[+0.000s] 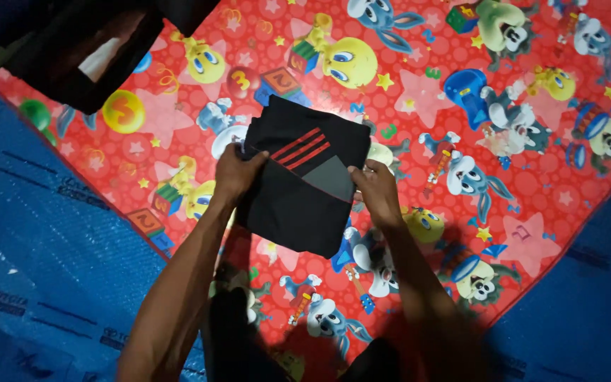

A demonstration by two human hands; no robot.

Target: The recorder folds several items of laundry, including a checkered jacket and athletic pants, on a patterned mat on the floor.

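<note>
A folded black garment (pixel 298 187) with three red stripes and a grey panel lies in the middle of a red cartoon-printed mat (pixel 532 184). My left hand (pixel 235 173) grips its left edge, fingers curled over the fabric. My right hand (pixel 374 189) pinches its right edge beside the grey panel. Both forearms reach in from the bottom of the view.
A dark pile of cloth with a white patch (pixel 86 49) sits at the mat's top left corner. Blue plastic sheeting (pixel 44 240) borders the mat on the left and at the bottom right (pixel 588 311). My dark-clothed knees show at the bottom.
</note>
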